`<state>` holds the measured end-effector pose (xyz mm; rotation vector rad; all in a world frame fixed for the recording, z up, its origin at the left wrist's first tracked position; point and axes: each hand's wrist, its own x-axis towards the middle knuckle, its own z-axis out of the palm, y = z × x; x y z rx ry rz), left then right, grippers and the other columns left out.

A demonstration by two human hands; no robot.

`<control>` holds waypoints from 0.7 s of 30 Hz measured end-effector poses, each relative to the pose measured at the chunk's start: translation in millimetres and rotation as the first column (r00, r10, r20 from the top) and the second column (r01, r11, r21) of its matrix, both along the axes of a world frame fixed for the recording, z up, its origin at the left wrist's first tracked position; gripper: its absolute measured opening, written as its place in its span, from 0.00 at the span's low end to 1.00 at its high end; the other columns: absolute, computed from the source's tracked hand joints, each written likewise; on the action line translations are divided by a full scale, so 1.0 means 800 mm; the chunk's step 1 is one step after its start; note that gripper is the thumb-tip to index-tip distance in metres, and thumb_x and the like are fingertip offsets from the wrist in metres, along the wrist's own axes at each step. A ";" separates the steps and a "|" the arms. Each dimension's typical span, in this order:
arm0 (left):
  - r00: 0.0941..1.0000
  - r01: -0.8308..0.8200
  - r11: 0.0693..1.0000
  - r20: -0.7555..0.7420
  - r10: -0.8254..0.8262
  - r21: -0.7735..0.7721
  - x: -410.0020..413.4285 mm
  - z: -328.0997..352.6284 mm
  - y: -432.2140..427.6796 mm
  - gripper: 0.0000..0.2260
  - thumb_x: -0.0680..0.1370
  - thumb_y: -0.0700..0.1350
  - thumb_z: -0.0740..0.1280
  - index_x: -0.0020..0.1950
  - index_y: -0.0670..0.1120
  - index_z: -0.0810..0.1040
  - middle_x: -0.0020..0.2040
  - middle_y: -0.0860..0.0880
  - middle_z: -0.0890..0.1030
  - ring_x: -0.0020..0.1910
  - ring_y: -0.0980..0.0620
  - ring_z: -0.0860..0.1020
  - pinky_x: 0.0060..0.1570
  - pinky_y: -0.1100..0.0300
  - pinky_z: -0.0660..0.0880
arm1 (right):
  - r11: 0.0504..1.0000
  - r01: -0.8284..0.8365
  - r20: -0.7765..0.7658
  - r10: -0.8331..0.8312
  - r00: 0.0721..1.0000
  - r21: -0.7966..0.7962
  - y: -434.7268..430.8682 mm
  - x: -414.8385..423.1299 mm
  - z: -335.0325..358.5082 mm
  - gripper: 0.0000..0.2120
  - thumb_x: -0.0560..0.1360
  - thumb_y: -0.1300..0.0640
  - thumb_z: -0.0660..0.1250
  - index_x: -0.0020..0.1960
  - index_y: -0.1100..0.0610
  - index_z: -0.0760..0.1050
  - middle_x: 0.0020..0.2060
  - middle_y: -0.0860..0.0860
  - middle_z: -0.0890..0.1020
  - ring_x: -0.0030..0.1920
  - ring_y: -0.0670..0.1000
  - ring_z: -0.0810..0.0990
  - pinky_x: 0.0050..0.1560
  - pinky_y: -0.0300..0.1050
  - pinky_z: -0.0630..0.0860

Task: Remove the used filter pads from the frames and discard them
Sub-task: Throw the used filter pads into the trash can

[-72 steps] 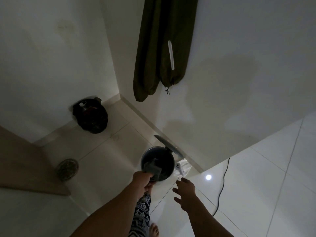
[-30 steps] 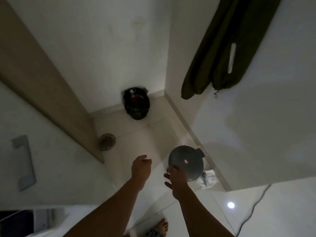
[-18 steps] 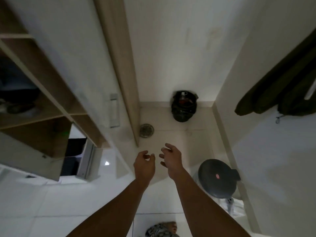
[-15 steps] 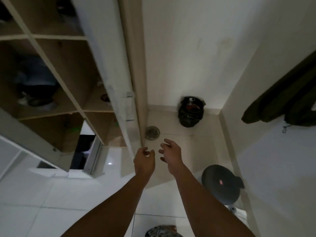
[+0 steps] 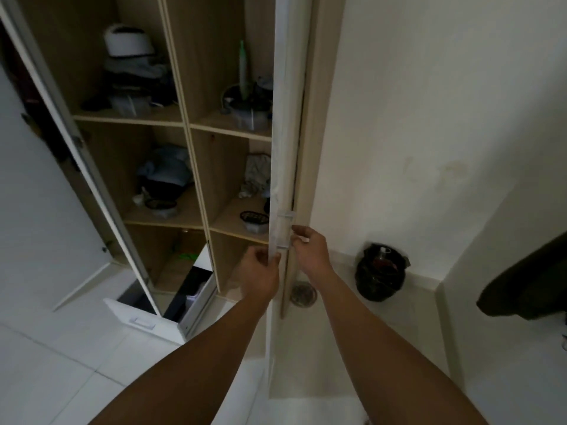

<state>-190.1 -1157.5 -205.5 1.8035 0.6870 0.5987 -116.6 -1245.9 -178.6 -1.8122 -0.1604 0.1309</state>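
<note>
Gripping door (image 5: 283, 118) edge: left hand (image 5: 260, 277) | right hand (image 5: 310, 250) at handle (image 5: 284, 230)

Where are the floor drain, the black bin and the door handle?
floor drain (image 5: 303, 294), head view, centre of its round grate.
black bin (image 5: 379, 279), head view, its front side.
door handle (image 5: 283, 230), head view, middle of the pale bar.
</note>
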 end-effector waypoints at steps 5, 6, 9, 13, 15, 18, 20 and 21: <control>0.998 -0.061 0.996 -0.006 0.061 0.060 0.004 -0.010 -0.003 0.07 0.76 0.48 0.72 0.48 0.52 0.74 0.43 0.53 0.80 0.44 0.52 0.79 0.44 0.57 0.75 | 0.916 -0.186 0.133 0.247 0.960 -0.355 0.002 0.023 -0.013 0.13 0.80 0.60 0.64 0.63 0.57 0.78 0.67 0.52 0.76 0.65 0.53 0.76 0.66 0.40 0.69; 0.997 -0.074 0.995 -0.005 0.074 0.060 0.005 -0.012 -0.002 0.07 0.76 0.48 0.72 0.48 0.52 0.74 0.44 0.53 0.80 0.44 0.52 0.80 0.44 0.57 0.76 | 0.886 -0.203 0.167 0.293 0.941 -0.416 -0.001 0.027 -0.016 0.13 0.80 0.59 0.64 0.62 0.56 0.79 0.67 0.51 0.75 0.65 0.53 0.75 0.65 0.37 0.68; 0.987 -0.159 0.987 0.000 0.159 -0.016 0.008 -0.015 0.004 0.07 0.76 0.48 0.72 0.49 0.51 0.75 0.45 0.52 0.81 0.45 0.52 0.81 0.45 0.56 0.78 | 0.768 -0.225 0.296 0.474 0.829 -0.600 -0.003 0.043 -0.021 0.13 0.79 0.58 0.65 0.63 0.52 0.80 0.65 0.50 0.76 0.63 0.51 0.76 0.61 0.34 0.65; 0.939 -0.339 0.929 0.005 0.343 -0.148 0.004 -0.004 0.013 0.10 0.76 0.45 0.72 0.43 0.49 0.71 0.41 0.49 0.78 0.43 0.49 0.79 0.41 0.60 0.74 | 0.693 -0.178 0.387 0.574 0.722 -0.698 0.021 0.060 -0.014 0.11 0.77 0.53 0.69 0.59 0.47 0.82 0.58 0.47 0.80 0.58 0.51 0.80 0.58 0.48 0.77; 0.941 -0.336 0.941 0.035 0.337 -0.035 -0.001 0.003 0.019 0.09 0.77 0.46 0.71 0.41 0.49 0.72 0.39 0.51 0.77 0.40 0.54 0.77 0.44 0.60 0.75 | 0.649 -0.143 0.397 0.609 0.686 -0.747 0.038 0.065 -0.011 0.11 0.77 0.50 0.69 0.58 0.46 0.81 0.56 0.47 0.81 0.56 0.52 0.80 0.54 0.51 0.78; 0.979 -0.205 0.947 0.042 0.201 0.247 -0.001 0.010 0.033 0.05 0.78 0.47 0.70 0.53 0.51 0.78 0.51 0.55 0.81 0.49 0.57 0.79 0.54 0.61 0.76 | 0.614 -0.188 0.375 0.666 0.645 -0.767 0.066 0.075 -0.009 0.10 0.77 0.52 0.67 0.58 0.48 0.81 0.55 0.48 0.81 0.54 0.52 0.81 0.53 0.48 0.78; 0.987 -0.082 0.908 -0.092 0.131 0.411 0.003 0.015 0.052 0.15 0.79 0.46 0.68 0.65 0.51 0.76 0.61 0.54 0.80 0.59 0.54 0.78 0.62 0.56 0.74 | 0.560 -0.273 0.322 0.738 0.593 -0.782 0.083 0.090 -0.002 0.12 0.78 0.58 0.66 0.59 0.51 0.81 0.57 0.50 0.80 0.57 0.53 0.80 0.56 0.46 0.76; 0.980 -0.032 0.886 -0.158 0.117 0.462 0.006 0.016 0.062 0.17 0.79 0.45 0.67 0.69 0.51 0.74 0.64 0.53 0.78 0.62 0.53 0.77 0.64 0.55 0.74 | 0.505 -0.307 0.279 0.783 0.556 -0.807 0.090 0.099 0.006 0.14 0.78 0.61 0.64 0.61 0.52 0.80 0.60 0.51 0.79 0.59 0.53 0.78 0.59 0.44 0.74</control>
